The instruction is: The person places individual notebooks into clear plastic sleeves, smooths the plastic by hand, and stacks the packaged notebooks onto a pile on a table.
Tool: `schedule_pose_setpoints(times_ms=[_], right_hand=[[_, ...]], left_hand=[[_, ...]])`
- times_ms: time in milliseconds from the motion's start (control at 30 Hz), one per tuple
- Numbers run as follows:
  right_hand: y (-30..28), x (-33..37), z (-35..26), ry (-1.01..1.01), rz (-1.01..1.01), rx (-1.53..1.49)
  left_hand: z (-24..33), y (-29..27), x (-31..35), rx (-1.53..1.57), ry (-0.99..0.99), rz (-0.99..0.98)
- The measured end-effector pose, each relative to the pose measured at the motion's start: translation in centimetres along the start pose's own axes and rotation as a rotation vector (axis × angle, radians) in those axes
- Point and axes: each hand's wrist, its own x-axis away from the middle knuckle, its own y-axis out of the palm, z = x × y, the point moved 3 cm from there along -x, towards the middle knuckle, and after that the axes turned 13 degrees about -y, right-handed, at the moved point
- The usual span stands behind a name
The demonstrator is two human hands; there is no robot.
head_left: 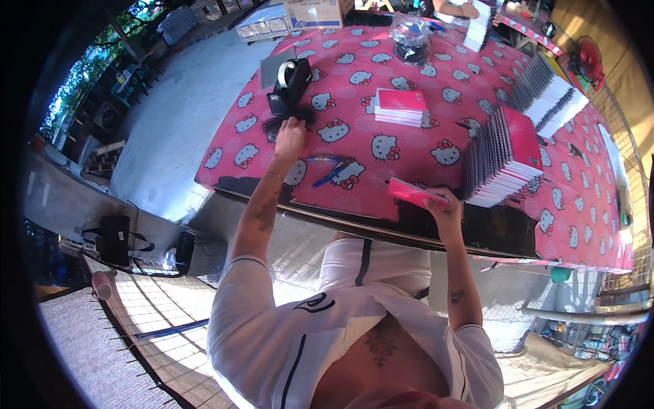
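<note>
My right hand is closed round the end of a small pink-covered notebook, held tilted over the table's near edge. At the left my left hand reaches down to a small heap of fine black coils, its fingers curled and pressed together; what they pinch, if anything, is hidden. Just beyond it stands a black tape dispenser. A tool with blue handles, like pliers, lies between my hands. Near my right hand rises a tall stack of pink notebooks with black spiral bindings.
A short stack of pink-topped pads sits mid-table on the pink patterned cover. Farther back are a clear plastic bag with black contents and more spiral-bound stacks. Another person's hand holds a notebook stack at the far side.
</note>
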Motion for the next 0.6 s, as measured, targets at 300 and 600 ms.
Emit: schedule_pose_setpoints(times_ms=[300, 600], right_hand=[[-0.6, 0.5, -0.5, -0.046, -0.083, 0.106], [-0.5, 0.2, -0.2, -0.05, -0.092, 0.092]], left_hand=[[9.5, -3.5, 1.7, 0.119, 0.076, 0.034], [20.2, -7.6, 9.6, 0.881, -0.03, -0.345]])
